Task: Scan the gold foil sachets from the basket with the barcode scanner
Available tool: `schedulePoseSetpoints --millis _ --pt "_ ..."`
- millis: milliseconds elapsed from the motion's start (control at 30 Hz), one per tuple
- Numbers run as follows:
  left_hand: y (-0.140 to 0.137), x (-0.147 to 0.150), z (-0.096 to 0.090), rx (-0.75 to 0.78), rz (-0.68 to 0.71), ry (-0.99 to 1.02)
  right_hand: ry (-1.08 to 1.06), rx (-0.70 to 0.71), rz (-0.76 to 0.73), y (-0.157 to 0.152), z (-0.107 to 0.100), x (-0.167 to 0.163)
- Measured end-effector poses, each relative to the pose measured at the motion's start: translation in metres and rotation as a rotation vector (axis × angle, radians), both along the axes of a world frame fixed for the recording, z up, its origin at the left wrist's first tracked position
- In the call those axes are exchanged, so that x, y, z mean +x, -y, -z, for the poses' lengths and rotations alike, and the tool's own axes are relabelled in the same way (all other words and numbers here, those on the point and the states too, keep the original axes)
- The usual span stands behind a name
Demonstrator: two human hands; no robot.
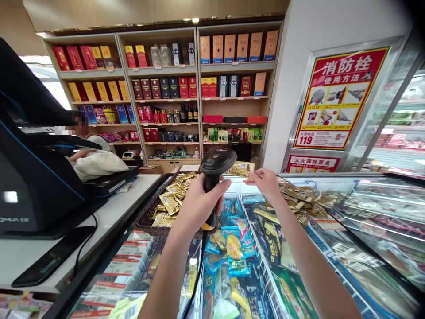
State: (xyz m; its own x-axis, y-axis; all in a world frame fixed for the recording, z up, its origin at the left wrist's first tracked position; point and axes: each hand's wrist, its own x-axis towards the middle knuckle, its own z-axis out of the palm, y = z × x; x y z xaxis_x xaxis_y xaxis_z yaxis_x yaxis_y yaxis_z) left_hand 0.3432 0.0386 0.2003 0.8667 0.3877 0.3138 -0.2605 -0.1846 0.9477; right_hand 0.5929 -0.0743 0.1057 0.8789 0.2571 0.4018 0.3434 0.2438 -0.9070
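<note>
My left hand (pixel 202 195) is wrapped round the grip of a black barcode scanner (pixel 217 161), held upright with its head toward the right and its cable hanging down. Between the fingertips of my right hand (pixel 264 182) is the edge of a gold packet (pixel 242 168), just past the scanner head. A brown wicker basket (pixel 146 217) with many gold packets (pixel 171 201) stands left of the scanner on the glass freezer top. More gold packets (pixel 295 199) lie in a loose pile to the right, beyond my right forearm.
Under the glass, white wire dividers (pixel 257 239) separate bagged frozen goods (pixel 234 246). At left, a white counter (pixel 146 181) bears a black checkout machine (pixel 40 177) and a white bag (pixel 98 166). A person (pixel 84 133) is behind it. Shelves (pixel 159 68) of boxes line the back wall.
</note>
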Motion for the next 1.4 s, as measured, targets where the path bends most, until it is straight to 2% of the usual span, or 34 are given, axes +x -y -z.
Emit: schedulePoseSetpoints --millis 167,333,467,767,1000,1100,1233,1300,1367,1400 --pt "0.001 0.014 0.006 -0.049 0.073 -0.02 -0.071 0.135 -0.001 0.005 -0.001 0.004" --pt "0.008 0.02 0.007 -0.144 0.165 -0.111 -0.061 0.143 0.008 0.008 -0.008 0.007" --pt "0.011 0.021 0.009 -0.124 0.218 -0.129 -0.04 0.128 -0.016 0.011 -0.011 0.008" --pt "0.004 0.023 0.014 -0.118 0.201 -0.152 -0.026 0.109 -0.027 0.019 -0.021 -0.002" --pt "0.006 0.019 0.009 -0.105 0.197 -0.134 -0.057 0.129 -0.05 0.026 -0.026 -0.004" --pt "0.008 0.016 0.005 -0.105 0.155 -0.116 -0.114 0.086 -0.016 0.032 -0.025 0.0" --pt "0.006 0.014 0.002 -0.085 0.132 -0.093 -0.184 -0.044 0.037 0.054 -0.02 0.021" --pt "0.004 0.012 0.001 -0.094 0.142 -0.08 -0.213 -0.076 0.109 0.071 -0.014 0.037" --pt "0.002 0.01 0.0 -0.105 0.144 -0.074 -0.215 -0.066 0.222 0.089 -0.007 0.054" --pt "0.002 0.009 -0.001 -0.105 0.144 -0.074 -0.203 -0.107 0.297 0.099 -0.002 0.061"
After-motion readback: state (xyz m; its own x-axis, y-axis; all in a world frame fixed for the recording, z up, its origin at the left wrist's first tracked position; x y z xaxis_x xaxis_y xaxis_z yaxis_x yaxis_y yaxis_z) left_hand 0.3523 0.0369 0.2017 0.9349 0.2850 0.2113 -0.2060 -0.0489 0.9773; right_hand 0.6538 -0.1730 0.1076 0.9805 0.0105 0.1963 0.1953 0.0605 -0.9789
